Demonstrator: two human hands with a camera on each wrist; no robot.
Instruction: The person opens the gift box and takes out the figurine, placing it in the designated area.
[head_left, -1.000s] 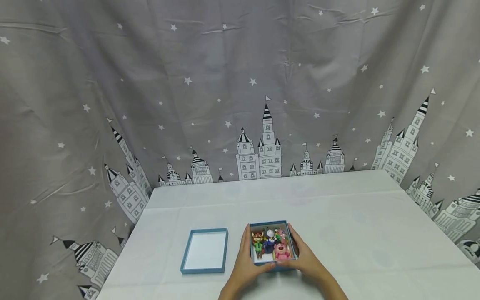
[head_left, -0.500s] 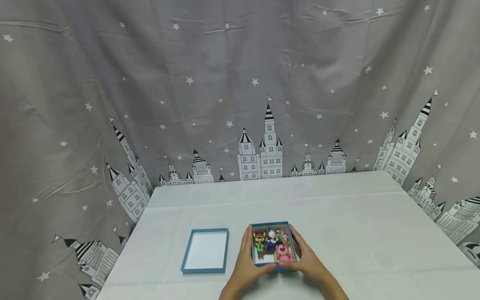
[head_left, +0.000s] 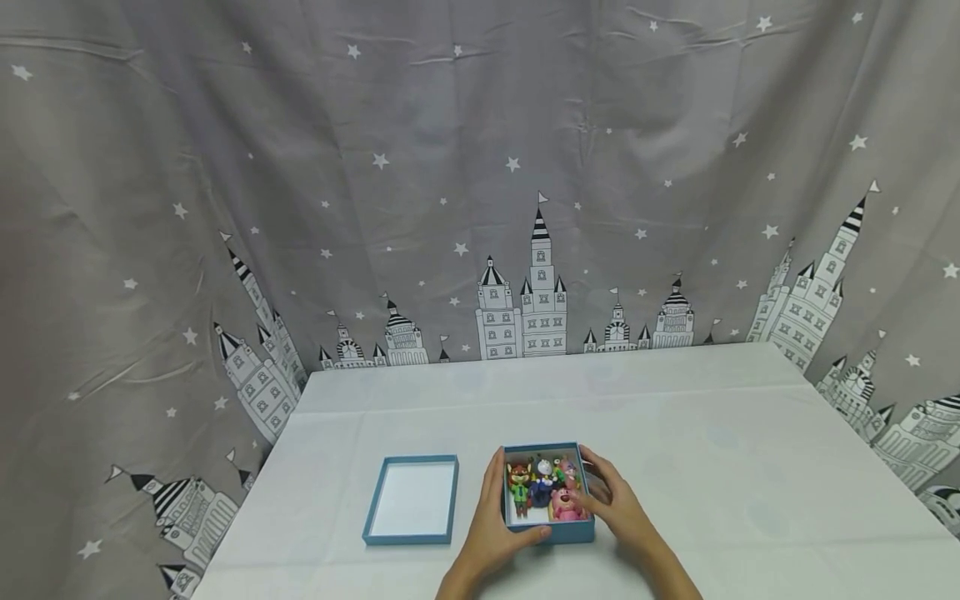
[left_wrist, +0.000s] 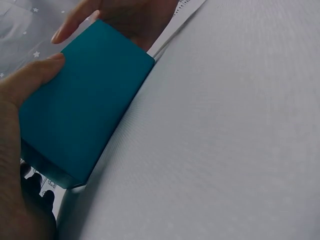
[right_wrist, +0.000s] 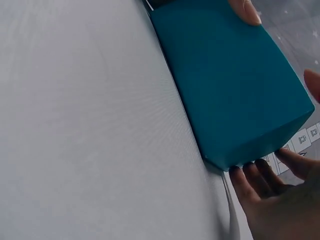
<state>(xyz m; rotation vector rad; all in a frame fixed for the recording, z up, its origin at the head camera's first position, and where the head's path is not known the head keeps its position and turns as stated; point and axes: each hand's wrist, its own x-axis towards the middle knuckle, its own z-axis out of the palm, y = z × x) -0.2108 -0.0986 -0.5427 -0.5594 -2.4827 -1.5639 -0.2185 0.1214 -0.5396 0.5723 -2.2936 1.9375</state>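
Note:
A teal box stands on the white table, holding several small toy figures. Inside are a fox figure in green, a dark blue figure with a pale head, and a seated pink bear figure. My left hand grips the box, its thumb on the front face and its fingers along the left side. The fingers of my right hand touch the right side. Its thumb is off the front face, above the rim near the bear; whether it touches the bear is unclear.
To the left of the box lies a shallow teal-rimmed lid, white inside facing up. Behind the white table hangs a grey curtain printed with castles and stars.
My right thumb has come off the box's front face and risen over its rim towards the pink bear. The left hand keeps its grip, and the box has hardly moved.

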